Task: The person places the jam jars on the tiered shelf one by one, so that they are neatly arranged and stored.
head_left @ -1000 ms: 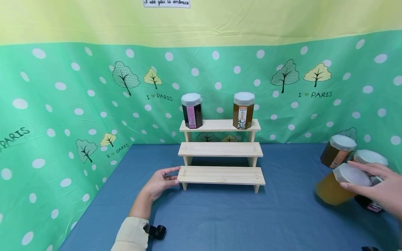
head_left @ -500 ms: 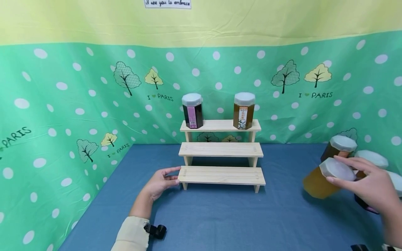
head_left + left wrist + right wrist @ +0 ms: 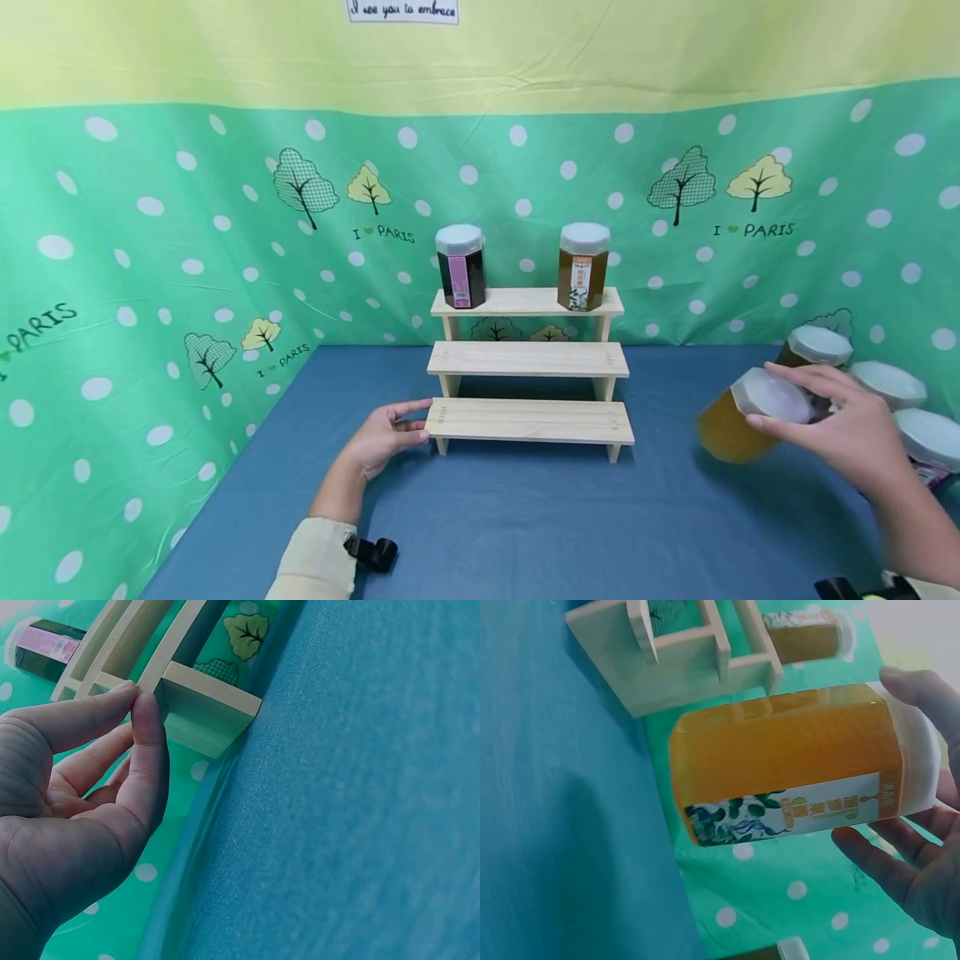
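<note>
A three-tier wooden display shelf (image 3: 531, 419) stands on the blue cloth. My left hand (image 3: 386, 439) pinches the left end of its lowest step, thumb and forefinger meeting at the board's edge in the left wrist view (image 3: 97, 772). My right hand (image 3: 840, 425) grips a honey jar (image 3: 738, 429) by its white lid, thumb on one side and fingers on the other. The jar is tilted and held above the cloth, its shadow below. In the right wrist view the amber jar (image 3: 787, 757) shows a white floral label. A dark jar (image 3: 461, 271) and an amber jar (image 3: 583, 271) sit on the top step.
At the right, partly behind my right hand, several more white-lidded jars stand together, among them a brown jar (image 3: 817, 346) at the back and a dark jar (image 3: 930, 442) in front. A green dotted curtain (image 3: 525, 183) hangs behind the blue cloth (image 3: 525, 525).
My right hand has carried the honey jar leftward and slightly up, away from the other jars. My left hand keeps its place at the shelf.
</note>
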Available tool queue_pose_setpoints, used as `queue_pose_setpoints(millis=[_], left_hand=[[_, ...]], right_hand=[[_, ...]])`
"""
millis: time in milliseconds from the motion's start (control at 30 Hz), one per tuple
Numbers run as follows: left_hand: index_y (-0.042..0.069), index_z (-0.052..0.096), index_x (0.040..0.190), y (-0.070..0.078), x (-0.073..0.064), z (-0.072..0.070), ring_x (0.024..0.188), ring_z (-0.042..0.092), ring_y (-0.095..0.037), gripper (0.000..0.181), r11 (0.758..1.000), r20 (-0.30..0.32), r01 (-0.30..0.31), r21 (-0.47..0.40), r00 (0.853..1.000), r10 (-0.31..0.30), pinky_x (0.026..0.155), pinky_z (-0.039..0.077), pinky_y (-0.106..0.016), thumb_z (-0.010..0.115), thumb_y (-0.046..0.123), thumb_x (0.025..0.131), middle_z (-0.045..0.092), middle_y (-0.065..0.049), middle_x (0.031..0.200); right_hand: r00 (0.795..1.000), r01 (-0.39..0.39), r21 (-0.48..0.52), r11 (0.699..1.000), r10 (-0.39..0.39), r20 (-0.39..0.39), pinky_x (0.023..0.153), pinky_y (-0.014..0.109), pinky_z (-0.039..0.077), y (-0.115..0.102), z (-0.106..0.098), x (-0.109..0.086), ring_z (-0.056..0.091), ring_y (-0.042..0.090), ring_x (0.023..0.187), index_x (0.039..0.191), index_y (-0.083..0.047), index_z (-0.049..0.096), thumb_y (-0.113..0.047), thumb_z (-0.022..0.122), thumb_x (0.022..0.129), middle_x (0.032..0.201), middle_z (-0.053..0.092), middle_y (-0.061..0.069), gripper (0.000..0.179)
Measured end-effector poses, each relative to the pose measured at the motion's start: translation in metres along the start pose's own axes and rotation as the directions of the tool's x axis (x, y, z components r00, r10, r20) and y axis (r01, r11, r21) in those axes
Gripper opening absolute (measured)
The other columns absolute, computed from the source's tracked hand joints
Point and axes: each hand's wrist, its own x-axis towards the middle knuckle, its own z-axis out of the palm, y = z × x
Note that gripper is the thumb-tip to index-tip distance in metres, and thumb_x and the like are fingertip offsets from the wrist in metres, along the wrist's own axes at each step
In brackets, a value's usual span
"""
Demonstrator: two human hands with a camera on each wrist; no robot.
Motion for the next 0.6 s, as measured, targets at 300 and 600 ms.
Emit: queue_pose_setpoints(millis=[300,600], left_hand=[[0.0,0.051,0.14,0.0,0.001,-0.001,0.089,0.065,-0.02,0.057,1.0,-0.004,0.004,0.002,1.0,-0.004,0.082,0.054,-0.038,0.069,-0.005,0.086,0.066,-0.015,0.11],[0.0,0.052,0.139,0.0,0.001,-0.001,0.09,0.065,-0.02,0.057,1.0,-0.002,0.005,0.006,1.0,-0.005,0.083,0.054,-0.039,0.07,-0.004,0.086,0.066,-0.015,0.112]], right_hand=[[0.997,0.063,0.114,0.991,-0.057,-0.056,0.058,0.014,0.038,-0.017,0.007,0.0,0.045,-0.002,0.08,0.127,-0.012,0.067,-0.025,0.09,0.069,0.107,0.048,-0.027,0.063],[0.998,0.048,0.15,0.988,-0.042,-0.045,0.063,0.007,0.039,-0.035,0.012,0.004,0.045,-0.007,0.089,0.126,-0.01,0.067,-0.026,0.09,0.07,0.106,0.049,-0.026,0.063]])
